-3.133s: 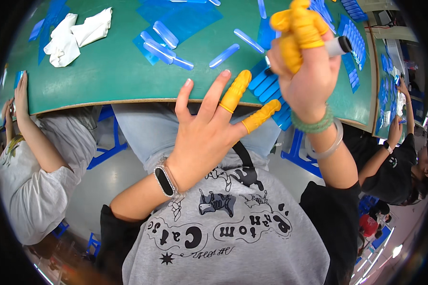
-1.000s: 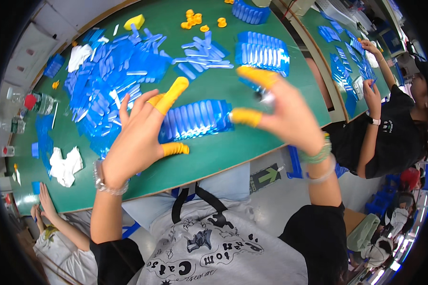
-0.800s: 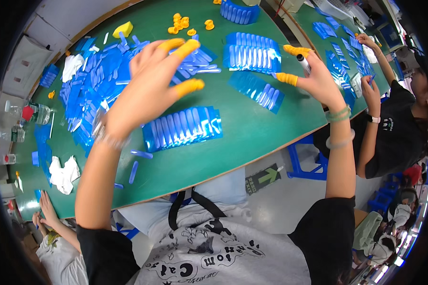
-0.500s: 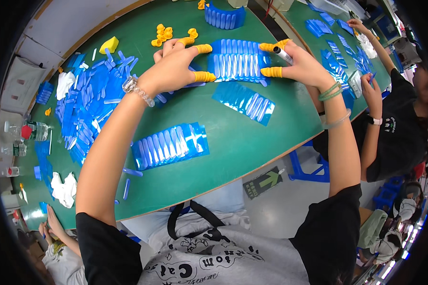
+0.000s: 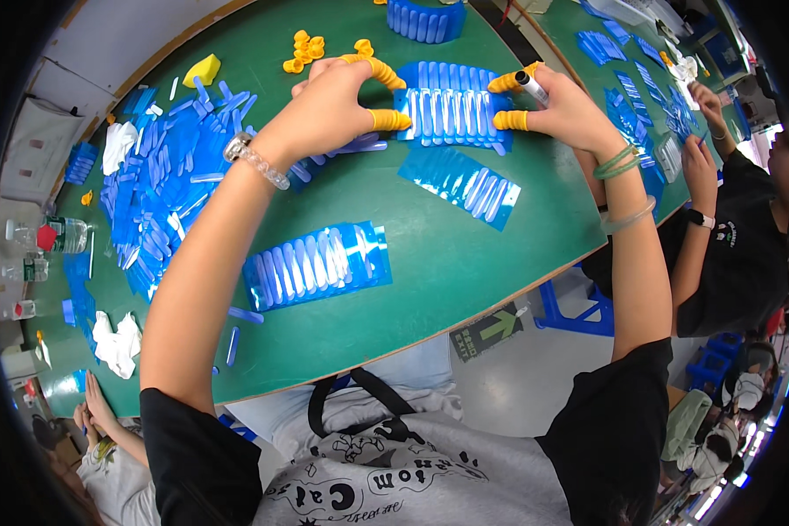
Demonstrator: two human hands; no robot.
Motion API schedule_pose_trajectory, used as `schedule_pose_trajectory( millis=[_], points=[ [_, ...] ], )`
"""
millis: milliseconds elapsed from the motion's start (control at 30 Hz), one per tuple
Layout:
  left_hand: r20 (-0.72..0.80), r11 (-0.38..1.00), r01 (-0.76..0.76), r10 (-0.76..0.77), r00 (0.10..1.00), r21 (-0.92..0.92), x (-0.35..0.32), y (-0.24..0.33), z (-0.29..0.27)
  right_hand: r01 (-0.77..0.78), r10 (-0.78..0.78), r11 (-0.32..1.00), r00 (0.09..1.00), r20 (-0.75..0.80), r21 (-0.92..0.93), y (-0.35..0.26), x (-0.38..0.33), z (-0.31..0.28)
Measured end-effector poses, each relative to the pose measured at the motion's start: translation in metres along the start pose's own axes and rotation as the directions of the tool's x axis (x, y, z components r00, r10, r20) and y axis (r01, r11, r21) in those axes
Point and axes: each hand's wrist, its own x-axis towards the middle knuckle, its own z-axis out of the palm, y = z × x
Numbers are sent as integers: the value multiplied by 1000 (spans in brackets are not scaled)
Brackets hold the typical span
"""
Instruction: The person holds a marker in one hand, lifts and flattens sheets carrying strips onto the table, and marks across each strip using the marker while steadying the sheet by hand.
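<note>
My left hand [image 5: 333,103] and my right hand [image 5: 572,107] grip opposite short ends of a shiny blue plastic sheet [image 5: 453,107] lined with parallel blue strips. Yellow rubber finger cots cover the thumb and index finger of each hand. A black-and-white marker [image 5: 531,88] is tucked in my right hand, beside the index finger. Just below the held sheet lies a partly filled blue sheet [image 5: 461,188], with strips only toward its right end. Nearer to me rests a fuller strip-lined sheet [image 5: 316,266].
A heap of loose blue strips and film [image 5: 171,180] covers the table's left side. Yellow finger cots [image 5: 303,53], a yellow sponge [image 5: 202,70] and a curved strip panel [image 5: 425,21] lie farther back. White cloths [image 5: 117,344] and bottles [image 5: 64,237] stand left. A co-worker [image 5: 735,250] sits right.
Both hands have shifted slightly away from me with the sheet, and thumb and index finger have drawn closer together on each side. The co-worker's far hand on the right has moved toward them.
</note>
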Motion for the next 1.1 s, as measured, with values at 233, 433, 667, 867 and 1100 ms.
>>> schedule_pose_trajectory(
  millis=[233,433,667,867,1100],
  points=[
    [33,946,46,-38,999,-322,11,-4,-1,-50,49,999,998,35,15,-5,4,-2],
    [-23,971,124,-131,991,-205,19,-5,8,-134,129,974,991,37,182,-3,6,-3],
    [-120,968,63,-94,988,-243,26,-3,11,-265,265,927,964,37,266,-2,11,-14],
    [-66,801,90,-160,985,-592,30,6,6,-377,349,786,925,152,491,5,13,-29],
    [220,622,351,-279,935,-700,-23,37,-39,-474,359,563,878,316,677,-32,1,-21]
  ],
)
